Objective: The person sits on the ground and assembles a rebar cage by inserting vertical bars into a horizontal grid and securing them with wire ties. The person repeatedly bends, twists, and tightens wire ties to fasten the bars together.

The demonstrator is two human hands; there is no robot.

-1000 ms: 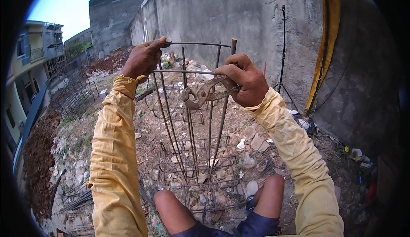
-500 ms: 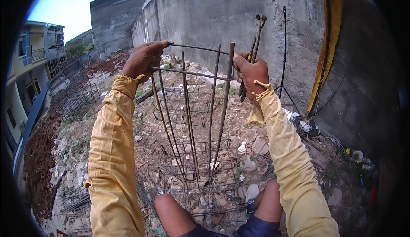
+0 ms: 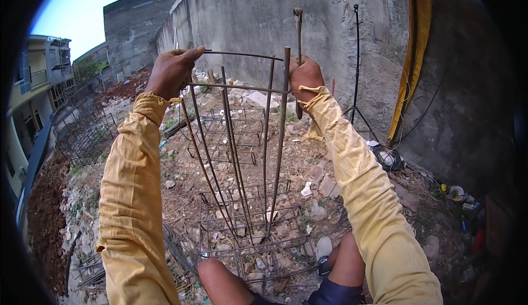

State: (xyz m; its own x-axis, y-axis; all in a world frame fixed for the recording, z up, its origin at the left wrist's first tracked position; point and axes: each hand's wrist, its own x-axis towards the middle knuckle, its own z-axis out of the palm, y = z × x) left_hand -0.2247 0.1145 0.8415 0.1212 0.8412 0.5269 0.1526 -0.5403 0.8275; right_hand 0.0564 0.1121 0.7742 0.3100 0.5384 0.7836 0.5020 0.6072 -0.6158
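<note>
My left hand (image 3: 171,73) is closed on the left side of a bent rebar stirrup (image 3: 236,87), a thin rectangular steel hoop held level at the top of several upright rebars (image 3: 281,112). The bars rise from a square rebar grid (image 3: 247,217) by my knees. My right hand (image 3: 306,78) is closed around a pair of long-handled pincers (image 3: 299,27), jaws up. Its fingers are also close to the stirrup's right end, beside the thickest upright bar; whether they pinch the hoop is hidden.
A second rebar cage (image 3: 231,132) lies farther ahead on rubble-strewn soil. More rebar cages (image 3: 85,129) stand at the far left. To the right are a thin black tripod (image 3: 356,63), a bundle of cable (image 3: 386,158) and a tall grey wall (image 3: 247,25).
The pincers have turned with my right hand and now stand nearly upright, seen edge-on. Both hands and the stirrup sit a little farther left in view, as does the whole scene.
</note>
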